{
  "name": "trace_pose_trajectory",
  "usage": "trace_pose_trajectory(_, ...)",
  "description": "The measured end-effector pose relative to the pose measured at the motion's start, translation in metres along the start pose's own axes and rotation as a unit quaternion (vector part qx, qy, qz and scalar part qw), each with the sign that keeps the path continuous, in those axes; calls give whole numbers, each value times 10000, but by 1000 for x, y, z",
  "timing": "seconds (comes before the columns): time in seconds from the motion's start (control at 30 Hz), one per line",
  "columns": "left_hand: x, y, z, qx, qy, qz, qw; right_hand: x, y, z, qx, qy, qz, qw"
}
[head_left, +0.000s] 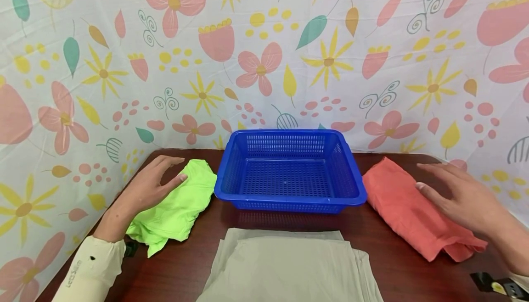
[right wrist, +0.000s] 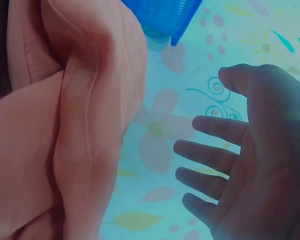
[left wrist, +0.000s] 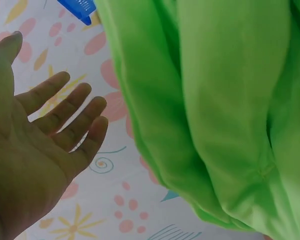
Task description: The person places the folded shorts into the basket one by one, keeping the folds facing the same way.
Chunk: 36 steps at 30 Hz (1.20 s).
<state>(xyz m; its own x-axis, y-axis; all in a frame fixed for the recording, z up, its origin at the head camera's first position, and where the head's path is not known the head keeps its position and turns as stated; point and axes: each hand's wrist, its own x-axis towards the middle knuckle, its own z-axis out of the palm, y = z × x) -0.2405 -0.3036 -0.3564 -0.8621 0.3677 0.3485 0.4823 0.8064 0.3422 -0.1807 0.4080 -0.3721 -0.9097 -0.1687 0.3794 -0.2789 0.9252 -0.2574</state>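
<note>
In the head view my left hand (head_left: 150, 185) hovers over the left side of a folded lime-green cloth (head_left: 182, 210), holding nothing. Its fingers are spread and lightly bent in the left wrist view, apart from the green cloth (left wrist: 205, 110). On the other side, my right hand (head_left: 458, 194) hangs above the right edge of a folded coral-red cloth (head_left: 405, 210). The right wrist view shows that hand's fingers extended, with a gap to the coral cloth (right wrist: 90, 125). Between the two cloths stands a blue plastic basket (head_left: 289, 203) with nothing in it.
A folded grey-beige cloth (head_left: 289, 265) lies at the near middle of the dark wooden table (head_left: 231, 219), in front of the basket. A white sheet with flower and leaf prints (head_left: 264, 26) hangs behind the table and along its sides.
</note>
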Motion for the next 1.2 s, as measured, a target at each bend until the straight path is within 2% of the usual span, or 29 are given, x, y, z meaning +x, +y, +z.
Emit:
trace_pose_trajectory(0.33, 2, 6, 2, -134, -69, 137, 9998, 2, -12, -4, 89, -118, 46, 9999)
trace_pose_trajectory(0.6, 2, 8, 4, -328, -110, 326, 9989, 2, -24, -7, 59, -72, -133, 9999)
trace_pose_trajectory(0.83, 3, 13, 7, -318, -160, 478, 9982, 0, -33, -7, 139, 87, -407, 9990)
trace_pose_trajectory(1.2, 3, 19, 11, -440, -557, 418, 9966, -1, -40, -8, 274, -115, -375, 9989)
